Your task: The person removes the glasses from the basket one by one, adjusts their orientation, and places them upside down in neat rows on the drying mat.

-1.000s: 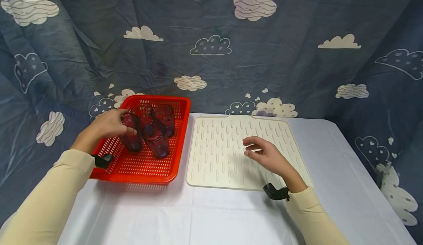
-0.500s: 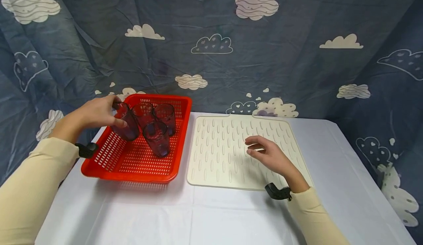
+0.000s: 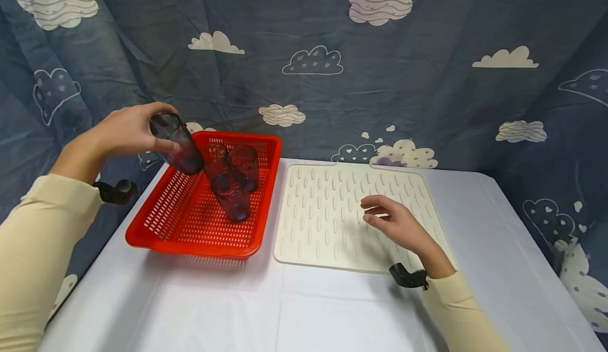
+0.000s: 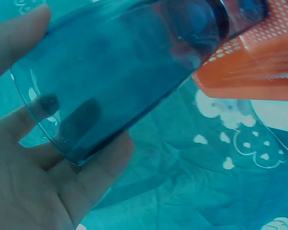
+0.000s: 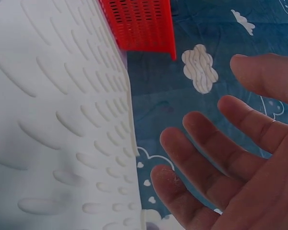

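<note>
My left hand (image 3: 124, 133) grips a dark purple tumbler (image 3: 176, 145) and holds it tilted in the air above the far left corner of the red basket (image 3: 171, 225). In the left wrist view the tumbler (image 4: 120, 67) fills the frame, with my fingers (image 4: 77, 191) curled round it. Three more purple tumblers (image 3: 230, 193) stand upright in the basket. My right hand (image 3: 396, 224) hovers over the cream ribbed drying mat (image 3: 328, 204), fingers relaxed and empty; the right wrist view shows the mat (image 5: 53, 120) and my spread fingers (image 5: 216, 153).
The basket and mat lie side by side on a table under a white cloth (image 3: 266, 310). A blue cloud-print curtain (image 3: 304, 67) hangs close behind and along both sides. The basket's corner (image 5: 144, 24) shows beyond the mat.
My left hand has lifted the tumbler out of the basket, up and to the left, tilting it. The right hand has stayed over the mat.
</note>
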{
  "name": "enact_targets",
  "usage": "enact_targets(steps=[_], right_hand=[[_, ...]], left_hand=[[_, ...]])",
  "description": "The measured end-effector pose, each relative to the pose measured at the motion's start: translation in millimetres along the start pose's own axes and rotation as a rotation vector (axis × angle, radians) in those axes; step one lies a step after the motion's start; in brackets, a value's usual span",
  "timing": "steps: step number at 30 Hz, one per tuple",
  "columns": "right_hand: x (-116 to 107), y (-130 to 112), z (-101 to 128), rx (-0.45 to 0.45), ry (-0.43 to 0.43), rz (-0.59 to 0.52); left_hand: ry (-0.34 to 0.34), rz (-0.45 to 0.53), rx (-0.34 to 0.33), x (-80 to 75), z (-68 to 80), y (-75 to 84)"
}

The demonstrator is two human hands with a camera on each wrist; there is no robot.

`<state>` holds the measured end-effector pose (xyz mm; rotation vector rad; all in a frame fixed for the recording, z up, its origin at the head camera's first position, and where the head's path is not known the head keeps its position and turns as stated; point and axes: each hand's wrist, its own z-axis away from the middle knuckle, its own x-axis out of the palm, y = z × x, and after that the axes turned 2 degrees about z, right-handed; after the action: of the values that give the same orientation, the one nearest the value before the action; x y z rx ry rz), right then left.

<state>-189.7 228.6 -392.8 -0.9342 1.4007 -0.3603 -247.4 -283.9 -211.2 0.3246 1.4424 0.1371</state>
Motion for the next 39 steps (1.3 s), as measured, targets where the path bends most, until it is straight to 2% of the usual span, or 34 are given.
enact_targets(steps=[10,14,18,24,32,39], right_hand=[[-0.7,1.9,0.3,0.001,0.003,0.001],[-0.8,2.4,0.2,0.006,0.011,0.005],[-0.4,2.4,-0.8,0.001,0.017,-0.006],[0.8,2.3,-1.9,0.000,0.020,-0.009],[0.6,3.9,0.9,0.006,0.028,-0.004],[-0.7,2.0,0.0,0.002,0.017,-0.004]], left_hand=[[0.107,0.061,0.066,-7.7,4.1,26.1],[0.115,0.126,0.112,-8.0,2.0,40.9],[0.096,0.206,0.150,-5.6,-0.6,52.9],[0.091,0.315,0.217,3.5,-1.4,68.2],[0.145,0.326,0.270,20.6,-6.7,84.4],[0.185,0.410,0.304,37.5,-11.2,92.6]])
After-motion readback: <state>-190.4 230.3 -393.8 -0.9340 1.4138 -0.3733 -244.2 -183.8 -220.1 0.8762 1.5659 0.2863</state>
